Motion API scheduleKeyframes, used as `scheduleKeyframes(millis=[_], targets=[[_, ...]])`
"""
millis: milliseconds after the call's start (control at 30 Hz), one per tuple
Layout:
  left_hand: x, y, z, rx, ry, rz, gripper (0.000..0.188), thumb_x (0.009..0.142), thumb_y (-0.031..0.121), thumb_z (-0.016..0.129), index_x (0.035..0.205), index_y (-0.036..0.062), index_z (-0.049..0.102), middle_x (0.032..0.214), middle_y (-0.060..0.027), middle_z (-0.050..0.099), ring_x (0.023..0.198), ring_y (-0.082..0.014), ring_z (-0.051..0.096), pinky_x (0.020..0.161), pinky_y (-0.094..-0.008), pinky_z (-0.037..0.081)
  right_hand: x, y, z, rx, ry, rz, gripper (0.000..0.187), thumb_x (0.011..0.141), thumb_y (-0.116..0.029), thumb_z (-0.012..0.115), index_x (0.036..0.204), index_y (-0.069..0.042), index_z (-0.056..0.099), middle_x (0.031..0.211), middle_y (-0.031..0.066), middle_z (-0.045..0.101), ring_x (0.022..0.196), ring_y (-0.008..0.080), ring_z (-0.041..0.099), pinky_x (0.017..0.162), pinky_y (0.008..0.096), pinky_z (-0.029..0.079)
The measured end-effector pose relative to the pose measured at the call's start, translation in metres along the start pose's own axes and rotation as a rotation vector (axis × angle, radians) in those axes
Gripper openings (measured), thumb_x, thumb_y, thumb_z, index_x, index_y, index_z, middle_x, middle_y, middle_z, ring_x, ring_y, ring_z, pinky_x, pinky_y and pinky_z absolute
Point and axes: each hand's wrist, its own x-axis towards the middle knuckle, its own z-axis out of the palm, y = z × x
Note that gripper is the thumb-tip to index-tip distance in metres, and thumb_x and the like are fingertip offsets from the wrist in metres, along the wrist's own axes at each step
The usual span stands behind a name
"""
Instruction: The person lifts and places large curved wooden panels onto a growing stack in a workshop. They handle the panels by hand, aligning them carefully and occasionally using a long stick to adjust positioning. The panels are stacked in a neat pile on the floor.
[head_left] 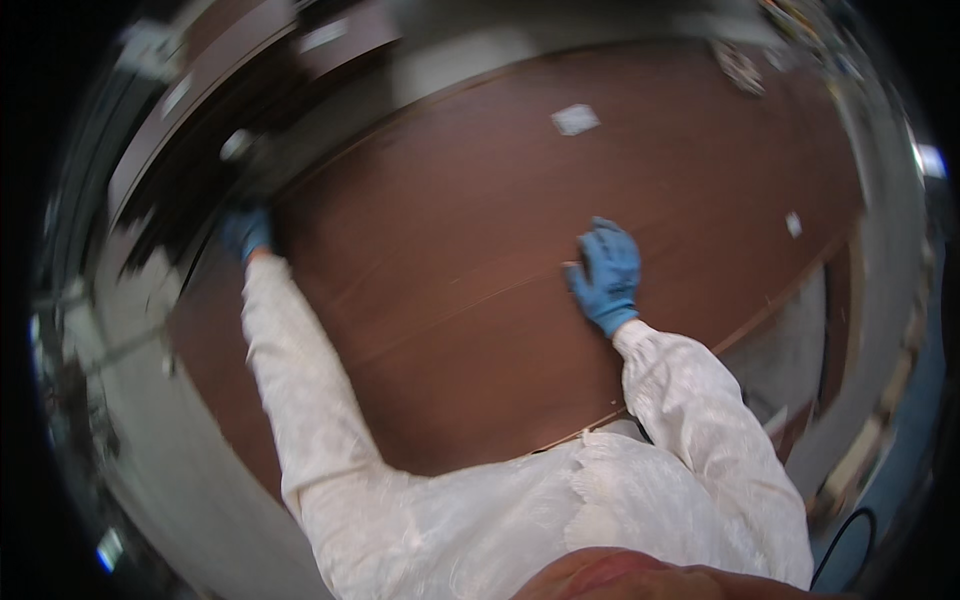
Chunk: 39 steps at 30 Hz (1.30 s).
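A wide reddish-brown panel (470,220) lies in front of me, with a thin seam or line running across it. My right hand (607,275), in a blue glove, rests on the panel near its middle, fingers stretched and thumb apart, holding nothing. My left hand (244,232), gloved in blue too, reaches out to the panel's far left edge. It is smeared and its fingers do not show, so I cannot tell what it holds. Beside it hangs a thin black cable (196,255). A white label (575,120) sits on the panel beyond my right hand.
More brown boards (215,75) stand at the far left, near a small blurred whitish object (237,146). A smaller white label (794,224) is at the panel's right. A light bundled item (738,68) lies at its far right corner. Grey floor (150,380) shows at left.
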Motion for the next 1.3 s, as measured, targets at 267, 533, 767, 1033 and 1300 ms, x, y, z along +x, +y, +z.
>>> scheduleKeyframes(millis=[267, 533, 767, 1033, 1300], targets=[[0.022, -0.018, -0.003, 0.098, -0.198, -0.147, 0.061, 0.089, 0.062, 0.044, 0.123, 0.0130, 0.060, 0.118, -0.0194, 0.065, 0.104, -0.0399, 0.064, 0.085, -0.0506, 0.053, -0.005, 0.012, -0.005, 0.021, -0.008, 0.027, 0.038, 0.077, -0.034, 0.069, 0.103, -0.007, 0.061, 0.123, 0.0158, 0.057, 0.117, 0.0357, 0.053, 0.103, 0.0489, 0.040], [0.012, 0.001, -0.035, -0.162, -0.173, -0.111, 0.058, 0.089, 0.055, 0.052, 0.130, 0.0157, 0.061, 0.129, -0.0174, 0.061, 0.114, -0.0403, 0.059, 0.091, -0.0471, 0.050, -0.010, 0.015, -0.007, 0.055, 0.007, 0.042, 0.039, 0.076, -0.031, 0.071, 0.104, -0.007, 0.060, 0.126, 0.0144, 0.057, 0.121, 0.0328, 0.053, 0.107, 0.0472, 0.039], [-0.016, 0.054, -0.099, -0.017, -0.277, -0.075, 0.048, 0.098, 0.042, 0.047, 0.131, 0.0095, 0.060, 0.130, -0.0154, 0.061, 0.117, -0.0342, 0.059, 0.092, -0.0388, 0.051, -0.008, 0.016, -0.009, 0.056, -0.021, 0.052, 0.039, 0.076, -0.031, 0.072, 0.103, -0.007, 0.059, 0.126, 0.0140, 0.057, 0.121, 0.0325, 0.053, 0.107, 0.0470, 0.040], [0.003, 0.019, -0.033, -0.149, 0.044, -0.453, 0.065, 0.081, 0.062, 0.060, 0.110, 0.0038, 0.067, 0.100, -0.0239, 0.069, 0.090, -0.0446, 0.066, 0.072, -0.0497, 0.054, -0.011, 0.015, -0.009, 0.072, 0.021, 0.078, 0.037, 0.074, -0.029, 0.072, 0.102, -0.008, 0.058, 0.123, 0.0132, 0.057, 0.120, 0.0337, 0.053, 0.105, 0.0493, 0.041], [-0.041, -0.032, -0.063, -0.310, 0.454, -0.495, 0.060, 0.080, 0.056, 0.066, 0.105, 0.0028, 0.053, 0.091, -0.0213, 0.067, 0.080, -0.0425, 0.066, 0.067, -0.0496, 0.053, -0.020, 0.018, -0.012, 0.059, -0.003, 0.069, 0.040, 0.078, -0.034, 0.071, 0.106, -0.007, 0.060, 0.131, 0.0154, 0.055, 0.123, 0.0328, 0.050, 0.109, 0.0470, 0.037]])
